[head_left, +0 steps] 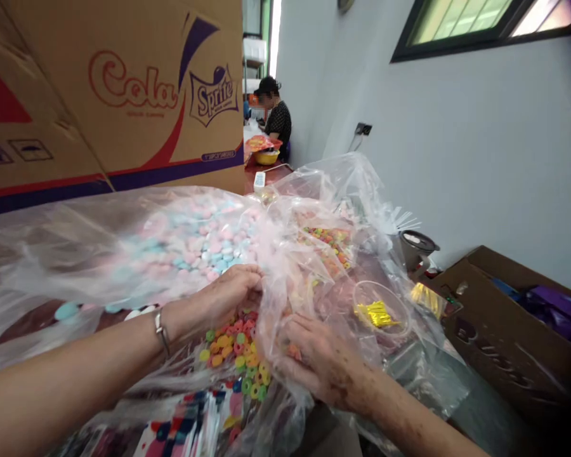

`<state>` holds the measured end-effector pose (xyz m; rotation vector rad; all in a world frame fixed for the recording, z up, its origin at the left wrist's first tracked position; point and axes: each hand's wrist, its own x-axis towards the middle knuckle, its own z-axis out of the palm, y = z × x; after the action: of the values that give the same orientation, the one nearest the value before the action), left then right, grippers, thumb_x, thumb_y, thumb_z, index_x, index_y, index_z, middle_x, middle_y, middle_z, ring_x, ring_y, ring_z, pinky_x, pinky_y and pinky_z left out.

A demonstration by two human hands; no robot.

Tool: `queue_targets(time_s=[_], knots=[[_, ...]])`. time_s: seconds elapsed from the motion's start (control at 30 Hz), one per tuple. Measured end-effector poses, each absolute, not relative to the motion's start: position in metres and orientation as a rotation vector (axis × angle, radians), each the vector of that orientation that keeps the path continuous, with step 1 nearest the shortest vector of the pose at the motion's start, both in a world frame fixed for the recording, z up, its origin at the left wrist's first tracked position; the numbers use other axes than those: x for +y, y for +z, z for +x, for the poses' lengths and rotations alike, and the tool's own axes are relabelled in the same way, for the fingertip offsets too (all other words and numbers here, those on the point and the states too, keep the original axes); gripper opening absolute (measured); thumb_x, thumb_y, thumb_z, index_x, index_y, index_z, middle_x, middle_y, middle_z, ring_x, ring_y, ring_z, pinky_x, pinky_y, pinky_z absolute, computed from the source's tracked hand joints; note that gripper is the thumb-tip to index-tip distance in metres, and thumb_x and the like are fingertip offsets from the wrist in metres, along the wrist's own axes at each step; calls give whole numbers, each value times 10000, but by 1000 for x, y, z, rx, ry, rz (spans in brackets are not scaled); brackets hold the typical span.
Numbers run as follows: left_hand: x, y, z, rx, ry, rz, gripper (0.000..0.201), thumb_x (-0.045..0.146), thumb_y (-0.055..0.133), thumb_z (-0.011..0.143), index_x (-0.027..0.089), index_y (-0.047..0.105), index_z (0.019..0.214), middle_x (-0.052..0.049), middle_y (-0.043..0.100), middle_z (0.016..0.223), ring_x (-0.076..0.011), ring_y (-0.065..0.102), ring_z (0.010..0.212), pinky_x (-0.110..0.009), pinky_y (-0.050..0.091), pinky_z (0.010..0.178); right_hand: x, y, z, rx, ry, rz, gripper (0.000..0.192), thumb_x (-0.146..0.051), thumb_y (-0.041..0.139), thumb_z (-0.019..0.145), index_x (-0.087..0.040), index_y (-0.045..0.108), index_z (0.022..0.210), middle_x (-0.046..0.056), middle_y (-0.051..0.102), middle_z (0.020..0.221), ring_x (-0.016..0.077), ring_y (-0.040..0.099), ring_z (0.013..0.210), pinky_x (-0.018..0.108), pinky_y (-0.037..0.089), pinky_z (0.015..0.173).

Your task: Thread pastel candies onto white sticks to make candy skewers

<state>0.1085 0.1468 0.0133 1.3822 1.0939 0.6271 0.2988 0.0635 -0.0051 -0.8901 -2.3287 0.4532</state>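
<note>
My left hand [221, 298], with a bracelet at the wrist, pinches a fold of a large clear plastic bag [124, 247] that holds pink, blue and white round candies [204, 244]. My right hand [321, 362] grips the crumpled plastic just to the right, fingers curled in it. Between and below the hands lies a heap of colourful ring-shaped candies [240, 355]. A second clear bag of the same rings [330, 244] lies behind my right hand.
A big cardboard box printed Cola and Sprite [124, 95] stands at the back left. A clear tub with gold twist ties [378, 312] sits to the right, an open brown carton [509, 317] beyond it. Printed packets [190, 425] lie near me. A person [276, 117] works far behind.
</note>
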Motion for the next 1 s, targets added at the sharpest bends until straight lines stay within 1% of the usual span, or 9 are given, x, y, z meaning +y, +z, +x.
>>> queue_targets(time_s=[0.1, 0.2, 0.37, 0.47, 0.57, 0.67, 0.8, 0.87, 1.0], knots=[[157, 18, 101, 1129, 531, 1566, 60, 212, 526, 531, 198, 507, 586, 38, 506, 527, -130, 445, 486, -238, 319, 467, 80, 8, 314, -2027, 80, -997, 70, -235, 572, 947, -226, 527, 999, 49, 645, 941, 208, 604, 902, 320, 485, 789], [175, 36, 98, 1324, 582, 1793, 161, 199, 523, 573, 197, 584, 722, 28, 571, 576, -174, 509, 561, -268, 358, 524, 113, 18, 334, -1796, -307, -1229, 310, -295, 618, 914, -178, 524, 1186, 166, 618, 1182, 325, 540, 1162, 493, 436, 994], [217, 72, 120, 1599, 817, 2050, 593, 435, 542, 817, 99, 443, 1296, -137, 669, 1090, -292, 651, 951, -391, 502, 806, 148, -5, 342, -2157, -95, -1484, 139, -220, 502, 962, -180, 627, 917, 64, 673, 778, 231, 605, 715, 396, 488, 769], [239, 74, 150, 1588, 763, 2439, 747, 514, 651, 800, 92, 416, 1369, -211, 553, 1367, -339, 562, 1231, -423, 473, 993, 143, -24, 325, -2338, -41, -1346, 125, -190, 597, 902, -200, 613, 779, 31, 690, 780, 190, 601, 720, 330, 470, 765], [257, 65, 183, 1590, 640, 2677, 871, 363, 787, 710, 97, 385, 1435, -255, 422, 1514, -418, 380, 1407, -517, 403, 1078, 131, -26, 311, -2514, -27, -1194, 100, -143, 650, 842, -185, 608, 761, 34, 702, 820, 180, 596, 761, 315, 455, 804], [274, 59, 203, 1634, 619, 2660, 660, 113, 667, 747, 115, 482, 1382, -242, 582, 1354, -407, 522, 1291, -487, 468, 974, 126, -10, 315, -2630, 5, -1026, 113, -239, 630, 900, -176, 622, 807, 36, 700, 840, 175, 585, 769, 308, 446, 793], [286, 73, 204, 1622, 664, 2612, 306, 15, 476, 778, 141, 661, 986, -109, 708, 858, -266, 688, 863, -326, 493, 755, 142, 25, 357, -2257, 188, -1123, 331, -380, 513, 971, -191, 611, 718, 15, 656, 732, 156, 569, 698, 278, 448, 704], [281, 87, 197, 1585, 748, 2600, 201, 65, 461, 797, 163, 625, 860, -64, 676, 779, -227, 658, 774, -286, 468, 680, 163, 44, 385, -1866, 186, -1276, 334, -335, 411, 999, -187, 641, 809, 32, 678, 816, 167, 607, 772, 285, 469, 735], [247, 105, 180, 1431, 910, 2598, 133, 166, 428, 822, 203, 555, 820, 10, 621, 724, -168, 594, 674, -233, 418, 590, 218, 75, 430, -1371, -104, -1644, 399, -387, 579, 897, -126, 585, 1198, 155, 639, 1169, 284, 577, 1090, 396, 471, 919]])
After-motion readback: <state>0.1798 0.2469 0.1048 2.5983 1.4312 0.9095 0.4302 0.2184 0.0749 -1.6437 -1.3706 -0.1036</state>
